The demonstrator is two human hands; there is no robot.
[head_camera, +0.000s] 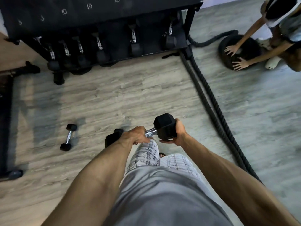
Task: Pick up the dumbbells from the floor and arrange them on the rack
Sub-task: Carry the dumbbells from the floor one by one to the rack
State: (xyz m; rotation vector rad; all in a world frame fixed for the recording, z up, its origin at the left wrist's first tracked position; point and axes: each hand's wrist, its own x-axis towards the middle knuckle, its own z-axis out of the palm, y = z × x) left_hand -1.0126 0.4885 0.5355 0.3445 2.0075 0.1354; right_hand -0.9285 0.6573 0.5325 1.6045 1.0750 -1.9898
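I hold a large black hex dumbbell (164,126) with a chrome handle above the floor, in front of my legs. My left hand (136,135) is wrapped around its handle. My right hand (178,132) cups the right-hand head from the side and below. The dumbbell's left head sticks out past my left wrist. A small black dumbbell (68,137) lies on the wooden floor to the left. The black dumbbell rack (104,7) stands at the top of the view, with several dumbbells on its lower shelf and chalked weight numbers on its upper shelf.
Two thick battle ropes (210,101) run along the floor on the right, from the rack's foot toward me. Another person (280,30) crouches at the top right with both hands on a dark round object (228,46). A dark frame (5,121) lines the left edge.
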